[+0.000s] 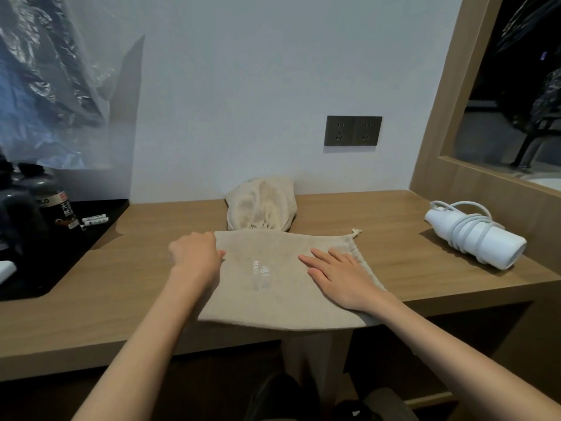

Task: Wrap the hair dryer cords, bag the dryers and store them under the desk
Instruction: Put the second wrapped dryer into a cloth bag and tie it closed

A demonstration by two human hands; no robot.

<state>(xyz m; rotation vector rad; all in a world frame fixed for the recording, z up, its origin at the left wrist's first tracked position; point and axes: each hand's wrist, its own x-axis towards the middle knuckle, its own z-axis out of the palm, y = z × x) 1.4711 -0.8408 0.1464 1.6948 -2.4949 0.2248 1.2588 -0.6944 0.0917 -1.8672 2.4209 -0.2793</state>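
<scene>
A flat beige drawstring bag (273,287) lies on the wooden desk (121,299), its near edge hanging over the front. My left hand (195,253) grips the bag's far left corner with curled fingers. My right hand (337,275) rests flat on the bag's right side, fingers straight. Behind it, against the wall, sits a second beige bag (261,205), filled and drawn closed. A white hair dryer (476,235) with its cord wound round the body lies on the desk at the right.
A black tray (100,220) with a dark bottle (51,199) and sachets fills the desk's left end. A double wall socket (352,130) sits above the desk. A wooden frame (440,117) borders the right side. An open space shows under the desk.
</scene>
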